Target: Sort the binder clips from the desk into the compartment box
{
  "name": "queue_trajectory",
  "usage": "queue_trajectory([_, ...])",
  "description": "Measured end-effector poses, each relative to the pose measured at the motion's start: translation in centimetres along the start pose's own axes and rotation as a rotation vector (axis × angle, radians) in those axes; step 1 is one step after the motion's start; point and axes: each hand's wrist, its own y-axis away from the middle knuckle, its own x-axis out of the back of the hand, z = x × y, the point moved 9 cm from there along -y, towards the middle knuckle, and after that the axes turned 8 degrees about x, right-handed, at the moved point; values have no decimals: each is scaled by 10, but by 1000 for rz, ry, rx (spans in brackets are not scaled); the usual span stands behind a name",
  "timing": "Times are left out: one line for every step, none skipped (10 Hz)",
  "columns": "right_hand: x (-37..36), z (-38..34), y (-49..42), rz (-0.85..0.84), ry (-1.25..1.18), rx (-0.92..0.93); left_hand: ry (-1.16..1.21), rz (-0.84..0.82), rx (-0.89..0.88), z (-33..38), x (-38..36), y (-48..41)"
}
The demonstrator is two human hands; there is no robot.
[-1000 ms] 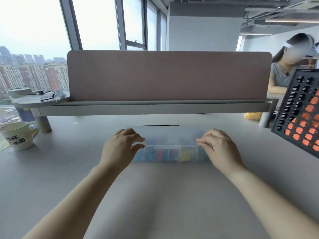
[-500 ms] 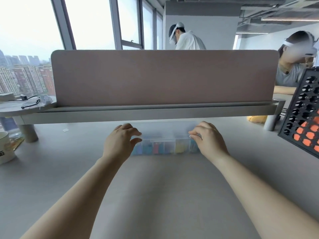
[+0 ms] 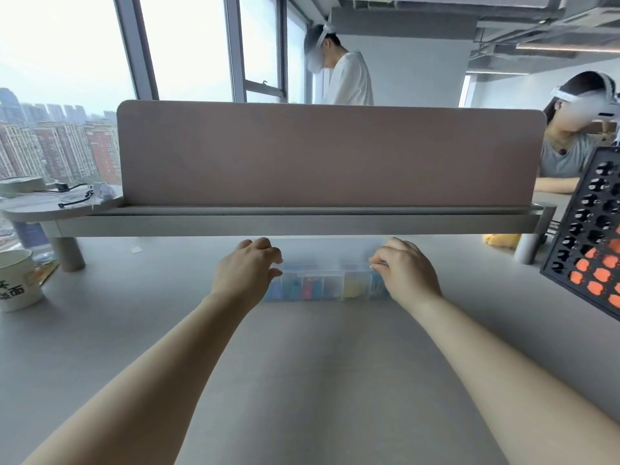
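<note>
A clear plastic compartment box point(image 3: 327, 260) lies on the grey desk, its far part under the raised shelf. Through its front wall I see coloured binder clips point(image 3: 351, 286) in blue, pink and yellow, each colour in its own compartment. My left hand point(image 3: 246, 271) holds the box's left end, fingers curled over the top and thumb at the front. My right hand point(image 3: 404, 271) holds the right end the same way, fingertips pinching the lid's edge. No loose clips show on the desk.
A low shelf point(image 3: 302, 223) with a pink divider panel point(image 3: 328, 152) spans the desk just above the box. A paper cup point(image 3: 16, 280) stands at the left edge. A black perforated rack point(image 3: 590, 236) with orange pieces leans at the right. Two people are beyond the divider.
Both hands have stayed on the box's ends while it slid away from me toward the shelf. The view has tilted up, showing a standing person behind the divider.
</note>
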Motion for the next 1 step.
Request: queue_trajectory([-4, 3, -7, -139, -12, -40, -88, -76, -13, 5, -1, -3])
